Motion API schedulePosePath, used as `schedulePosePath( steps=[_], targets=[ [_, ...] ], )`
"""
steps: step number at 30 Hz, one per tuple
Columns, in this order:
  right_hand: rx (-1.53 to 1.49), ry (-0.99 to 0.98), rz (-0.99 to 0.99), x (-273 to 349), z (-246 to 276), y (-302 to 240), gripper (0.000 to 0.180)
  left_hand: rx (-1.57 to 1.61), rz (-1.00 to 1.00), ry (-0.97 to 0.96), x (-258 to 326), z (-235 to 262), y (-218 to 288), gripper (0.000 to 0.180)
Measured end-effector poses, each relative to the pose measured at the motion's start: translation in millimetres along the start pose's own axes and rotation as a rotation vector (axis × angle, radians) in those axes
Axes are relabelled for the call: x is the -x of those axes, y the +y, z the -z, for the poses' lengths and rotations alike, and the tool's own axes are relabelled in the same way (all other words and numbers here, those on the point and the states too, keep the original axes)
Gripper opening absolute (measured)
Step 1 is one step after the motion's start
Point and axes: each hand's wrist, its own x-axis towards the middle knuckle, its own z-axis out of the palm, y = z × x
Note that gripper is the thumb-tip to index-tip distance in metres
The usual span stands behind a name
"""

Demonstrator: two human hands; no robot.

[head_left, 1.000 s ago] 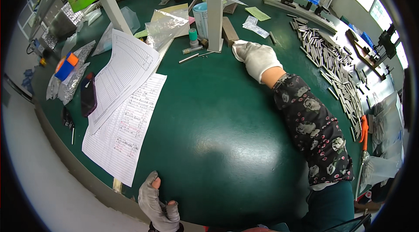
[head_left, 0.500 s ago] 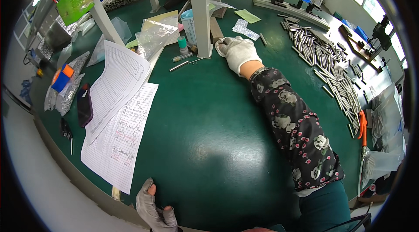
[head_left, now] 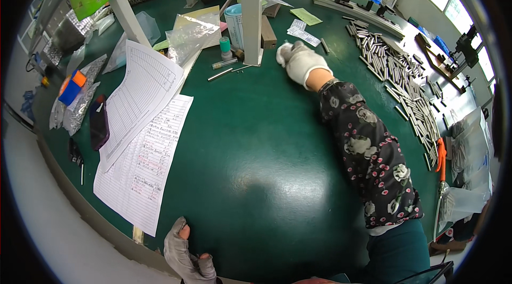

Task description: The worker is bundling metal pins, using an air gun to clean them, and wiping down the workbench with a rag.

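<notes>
My right hand (head_left: 306, 65), in a white glove, reaches across the green table (head_left: 250, 140), right of a pale metal post (head_left: 250, 22). Its fingers are curled down near the tabletop around a white crumpled piece (head_left: 284, 52), whose kind I cannot make out. A wooden block (head_left: 268, 34) stands just behind it, and a short metal rod (head_left: 325, 45) lies to its right. At the near edge of the table rests my left hand (head_left: 184, 254), in a greyish glove with bare fingertips showing. Its fingers are apart with nothing between them.
Written sheets (head_left: 141, 164) and a dark phone (head_left: 99, 124) lie at left. A green-capped bottle (head_left: 225, 48) and a thin rod (head_left: 220, 75) are left of the post. Many metal rods (head_left: 392, 70) spread at right, near an orange-handled tool (head_left: 441, 158) and plastic bags (head_left: 472, 150).
My right hand has shifted a little to the right, away from the post, with the white crumpled piece at its fingers. The left hand stays in place. The whole view has shifted slightly.
</notes>
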Motion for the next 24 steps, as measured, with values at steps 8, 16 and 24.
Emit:
schedulePosePath(
  steps=[8, 16, 24],
  targets=[
    [-0.020, 0.105, 0.189, 27.0, -8.7, -12.7, 0.023, 0.067, 0.229, 0.025, 11.5, -4.9, -2.9, 0.064],
    [0.019, 0.098, 0.252, 4.4, -9.7, -25.5, 0.036, -0.021, 0.202, -0.004, 10.0, -2.5, -0.6, 0.060],
    [0.091, 0.046, 0.346, 10.3, -6.0, -13.2, 0.034, 0.034, 0.216, 0.015, 7.1, -7.9, 0.0, 0.058]
  ],
)
